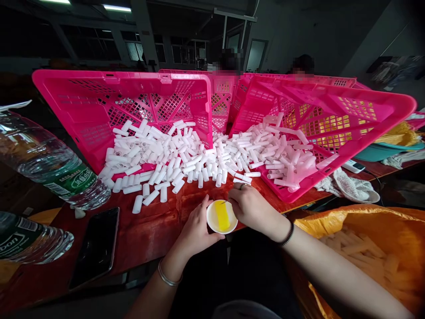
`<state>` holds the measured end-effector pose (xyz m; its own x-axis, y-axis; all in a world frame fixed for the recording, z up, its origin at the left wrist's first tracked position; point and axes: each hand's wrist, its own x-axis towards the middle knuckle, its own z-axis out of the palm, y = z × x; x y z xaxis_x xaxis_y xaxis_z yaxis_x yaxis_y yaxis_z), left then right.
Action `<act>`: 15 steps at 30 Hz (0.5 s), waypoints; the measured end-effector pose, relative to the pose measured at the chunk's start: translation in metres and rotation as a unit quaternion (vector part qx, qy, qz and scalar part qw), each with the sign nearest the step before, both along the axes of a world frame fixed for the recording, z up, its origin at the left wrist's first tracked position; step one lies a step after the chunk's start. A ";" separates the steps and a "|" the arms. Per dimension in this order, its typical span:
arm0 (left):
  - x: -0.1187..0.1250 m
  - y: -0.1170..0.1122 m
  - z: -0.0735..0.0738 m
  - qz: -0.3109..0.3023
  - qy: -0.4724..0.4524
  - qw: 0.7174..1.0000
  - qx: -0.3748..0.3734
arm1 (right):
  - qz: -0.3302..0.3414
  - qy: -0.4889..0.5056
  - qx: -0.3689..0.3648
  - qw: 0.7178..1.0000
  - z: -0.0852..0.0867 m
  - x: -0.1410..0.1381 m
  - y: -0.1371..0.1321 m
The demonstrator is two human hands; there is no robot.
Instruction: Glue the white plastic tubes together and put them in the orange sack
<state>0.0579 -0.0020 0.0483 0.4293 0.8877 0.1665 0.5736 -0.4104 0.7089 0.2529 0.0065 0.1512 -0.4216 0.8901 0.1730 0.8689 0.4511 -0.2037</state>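
White round dish (212, 220), with a yellow strip (223, 217) inside, is held over the near edge of the table (156, 228); its left rim is gripped by the left hand (197, 228); the right hand (249, 206) is curled at its far right rim, though whether the thin dark object (223, 202) there is pinched cannot be told; if that left grip were loosened, the dish could be tipped and the strip spilled; if reached too far, loose white tubes (219, 179) could be knocked.
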 end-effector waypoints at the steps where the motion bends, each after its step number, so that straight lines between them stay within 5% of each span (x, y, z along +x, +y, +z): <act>1: 0.001 0.000 0.000 0.002 0.001 1.000 -0.006 | 0.016 -0.027 -0.006 0.999 0.001 -0.006 0.006; 6: 0.004 -0.005 -0.001 0.005 0.011 1.000 -0.025 | 0.062 -0.116 -0.066 0.989 -0.006 -0.032 0.024; 9: -0.015 -0.003 0.004 -0.009 0.033 0.999 -0.027 | 0.066 -0.106 -0.069 0.990 0.000 -0.015 0.029; 11: -0.040 0.008 0.011 0.045 0.044 0.998 0.014 | 0.007 -0.065 -0.055 0.996 0.009 0.010 0.038; 13: -0.070 0.027 0.019 0.161 0.085 0.980 0.081 | -0.093 -0.033 -0.037 0.994 0.014 0.036 0.051; 15: -0.096 0.051 0.027 0.184 0.212 0.955 0.096 | -0.162 -0.037 -0.041 0.985 0.007 0.053 0.066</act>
